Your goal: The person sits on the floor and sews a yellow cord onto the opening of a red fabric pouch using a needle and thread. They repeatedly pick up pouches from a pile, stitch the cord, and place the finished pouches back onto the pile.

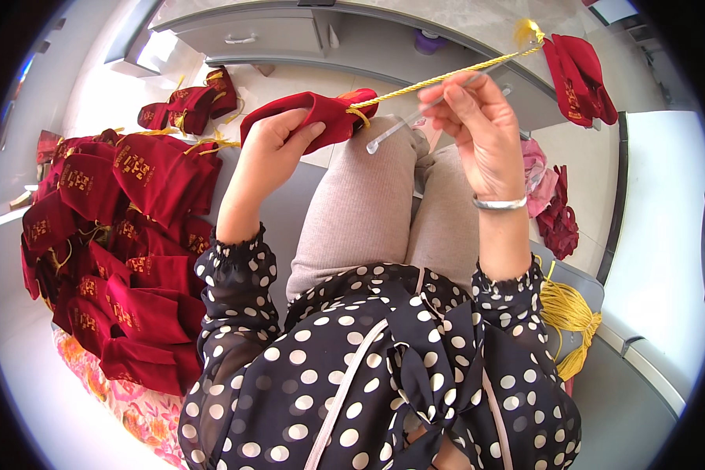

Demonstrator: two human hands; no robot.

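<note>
- Holding: left hand (270,153) is closed around a small dark red velvet drawstring pouch (309,111), thumb under, fingers folded over the cloth, raised above the knees near scene centre.
- Right hand (478,129) pinches a slim clear plastic threading rod (403,124) between thumb and fingertips; narrow, firm pinch, silver bangle (500,204) at the wrist.
- Twisted yellow cord (446,76) runs from the pouch mouth up and right to a frayed tassel end (527,31), far right. Cord looks taut.
- Rod's lower tip sits just beside the pouch mouth, right of the left hand; whether it is inside the hem channel cannot be told.
- Judgement: the step in hand appears to be drawing cord through the pouch's channel. To do it well, keep the mouth bunched flat in the left hand, hold the rod in line with the channel, and pull steadily so the cord does not snag or fray.
- Left side: large heap of matching red pouches (117,251) with gold printing, lying partly on a floral cloth (141,411).
- Far left: few more pouches (188,106) on the pale floor.
- Right: bundle of yellow cord (568,313) near the elbow; red pouches (576,74) at far right.
</note>
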